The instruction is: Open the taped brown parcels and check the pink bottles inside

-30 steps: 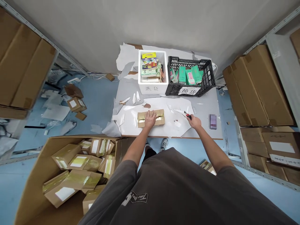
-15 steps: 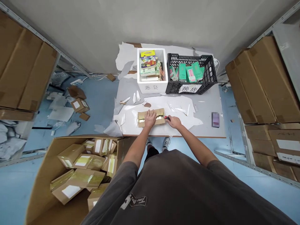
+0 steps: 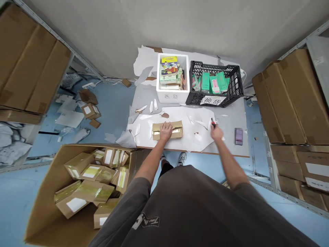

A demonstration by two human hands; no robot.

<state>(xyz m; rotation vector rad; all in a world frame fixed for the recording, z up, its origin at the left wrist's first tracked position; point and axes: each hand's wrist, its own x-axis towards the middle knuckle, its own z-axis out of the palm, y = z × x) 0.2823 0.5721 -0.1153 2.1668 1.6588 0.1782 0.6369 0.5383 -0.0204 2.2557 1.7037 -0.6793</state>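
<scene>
— What lies under the hands at the packing table (image 3: 231,116)?

— A flat cardboard parcel (image 3: 167,130) wrapped in yellowish tape sits near the table's front edge, on torn white paper. The left hand (image 3: 166,131) is spread flat on top of it, palm down, pressing but not gripping. The right hand (image 3: 216,132) is well apart from the parcel, off to its right, fingers closed around a small box cutter (image 3: 212,122) with a red and black handle, its tip pointing away from the person.

— And the containers?

— Two stand side by side at the far edge of the table, touching or nearly so. The white foam box (image 3: 172,97) on the left holds a stack of colourful printed boxes, a yellow one on top; a handwritten label marks its front wall. The black plastic crate (image 3: 236,90) on the right holds green cartons, one with a pink panel, standing upright, and carries a white paper label on its front.

— Anything else in view?

— A large open cardboard carton (image 3: 43,209) stands on the blue floor to the person's left, filled with more taped parcels bearing white labels, piled at all angles. A purple object (image 3: 239,136), blurred, lies on the table right of the right hand. Scraps of white paper backing litter the table, and brown cartons fill the metal shelves on both sides.
</scene>
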